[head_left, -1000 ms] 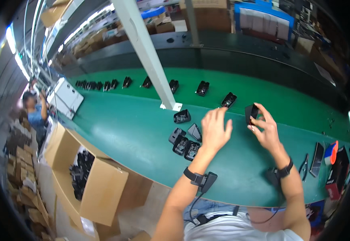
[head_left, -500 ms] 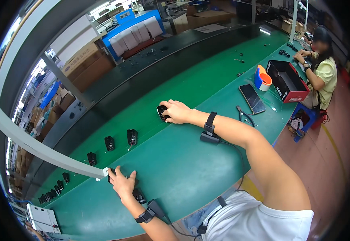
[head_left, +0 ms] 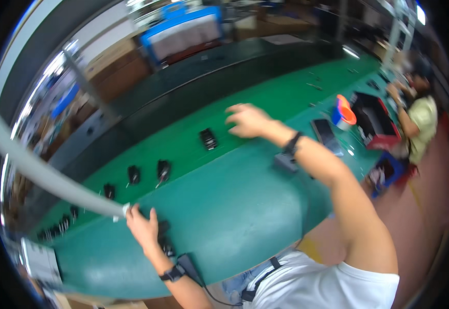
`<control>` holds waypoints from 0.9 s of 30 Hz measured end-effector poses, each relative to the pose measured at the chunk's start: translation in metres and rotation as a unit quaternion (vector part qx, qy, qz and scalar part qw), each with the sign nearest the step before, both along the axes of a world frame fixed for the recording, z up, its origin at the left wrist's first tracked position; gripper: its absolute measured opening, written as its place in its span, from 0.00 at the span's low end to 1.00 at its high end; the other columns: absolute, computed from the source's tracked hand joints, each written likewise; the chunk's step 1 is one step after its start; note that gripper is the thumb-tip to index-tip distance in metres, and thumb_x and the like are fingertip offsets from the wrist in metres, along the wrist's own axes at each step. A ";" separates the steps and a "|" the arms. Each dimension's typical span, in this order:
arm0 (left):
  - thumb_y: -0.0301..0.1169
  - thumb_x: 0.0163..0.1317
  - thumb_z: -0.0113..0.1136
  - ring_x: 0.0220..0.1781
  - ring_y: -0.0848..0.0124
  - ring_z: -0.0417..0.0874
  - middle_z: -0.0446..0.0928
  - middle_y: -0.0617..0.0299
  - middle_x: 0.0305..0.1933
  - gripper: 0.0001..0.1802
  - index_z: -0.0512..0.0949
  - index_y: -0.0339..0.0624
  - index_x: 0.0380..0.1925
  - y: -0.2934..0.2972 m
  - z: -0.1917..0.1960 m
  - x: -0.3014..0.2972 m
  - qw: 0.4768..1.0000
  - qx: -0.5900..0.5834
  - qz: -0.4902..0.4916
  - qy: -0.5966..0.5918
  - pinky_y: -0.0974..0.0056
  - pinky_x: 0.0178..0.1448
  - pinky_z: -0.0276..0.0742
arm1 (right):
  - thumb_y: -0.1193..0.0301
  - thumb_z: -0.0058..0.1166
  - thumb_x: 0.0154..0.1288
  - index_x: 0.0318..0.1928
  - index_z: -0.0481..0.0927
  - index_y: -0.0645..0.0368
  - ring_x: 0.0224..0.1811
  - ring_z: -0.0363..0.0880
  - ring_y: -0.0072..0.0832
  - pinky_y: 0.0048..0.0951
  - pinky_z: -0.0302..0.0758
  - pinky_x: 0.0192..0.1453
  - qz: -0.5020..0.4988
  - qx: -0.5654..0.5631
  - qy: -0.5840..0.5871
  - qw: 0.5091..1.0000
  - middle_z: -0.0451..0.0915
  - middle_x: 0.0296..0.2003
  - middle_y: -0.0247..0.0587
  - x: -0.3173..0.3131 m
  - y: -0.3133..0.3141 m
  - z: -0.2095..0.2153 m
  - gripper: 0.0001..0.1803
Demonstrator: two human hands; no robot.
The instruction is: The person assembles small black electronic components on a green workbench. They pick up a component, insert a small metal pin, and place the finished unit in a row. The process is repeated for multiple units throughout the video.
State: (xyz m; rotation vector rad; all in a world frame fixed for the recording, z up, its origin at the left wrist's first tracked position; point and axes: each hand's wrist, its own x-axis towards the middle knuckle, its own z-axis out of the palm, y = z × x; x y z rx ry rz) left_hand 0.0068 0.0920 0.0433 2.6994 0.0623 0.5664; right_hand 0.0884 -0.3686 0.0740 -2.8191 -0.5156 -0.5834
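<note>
My right hand [head_left: 250,121] is over the green belt [head_left: 281,98], blurred, with its fingers apart and nothing in them. Left of its fingertips, a small black device part [head_left: 208,139] lies on the belt, not touched. My left hand [head_left: 143,228] is low beside the lower end of the grey post, thumb and fingers spread. Dark parts [head_left: 166,246] sit on the green table [head_left: 224,221] right beside that hand and its wrist, partly hidden. Further left on the belt are more black parts, among them one with a pale wire [head_left: 163,170] and another [head_left: 134,175].
The slanting grey post [head_left: 54,177] crosses the left side. On the right lie a phone [head_left: 327,135], an orange and blue tape roll [head_left: 344,114] and an open black and red box [head_left: 376,121]. A co-worker [head_left: 421,116] sits beyond. Cables run from my wrist straps.
My right hand has let go of the black part and moved right, leaving it on the belt. My left hand remains near the post's end. The whole view has shifted.
</note>
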 end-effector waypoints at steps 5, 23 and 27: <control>0.36 0.44 0.71 0.54 0.48 0.76 0.79 0.48 0.51 0.28 0.80 0.45 0.49 -0.013 0.012 0.005 0.986 0.115 0.113 -0.045 0.46 0.53 0.77 | 0.67 0.54 0.63 0.52 0.79 0.63 0.52 0.79 0.52 0.47 0.77 0.54 -0.220 -0.110 0.024 0.969 0.81 0.49 0.56 -0.004 -0.214 -0.081 0.19; 0.24 0.41 0.66 0.51 0.46 0.71 0.67 0.45 0.50 0.26 0.72 0.41 0.44 -0.015 0.028 -0.003 0.950 -0.203 0.082 -0.224 0.49 0.54 0.72 | 0.82 0.50 0.66 0.52 0.79 0.64 0.48 0.77 0.22 0.24 0.72 0.55 0.050 0.325 0.237 0.914 0.80 0.45 0.34 -0.025 -0.071 -0.038 0.14; 0.23 0.38 0.66 0.50 0.47 0.70 0.66 0.45 0.49 0.23 0.73 0.39 0.39 -0.090 0.018 0.003 0.911 -0.308 -0.169 -0.218 0.50 0.53 0.73 | 0.87 0.49 0.60 0.40 0.80 0.69 0.51 0.78 0.31 0.29 0.72 0.60 0.139 0.283 0.208 0.926 0.80 0.46 0.46 -0.105 0.080 -0.025 0.10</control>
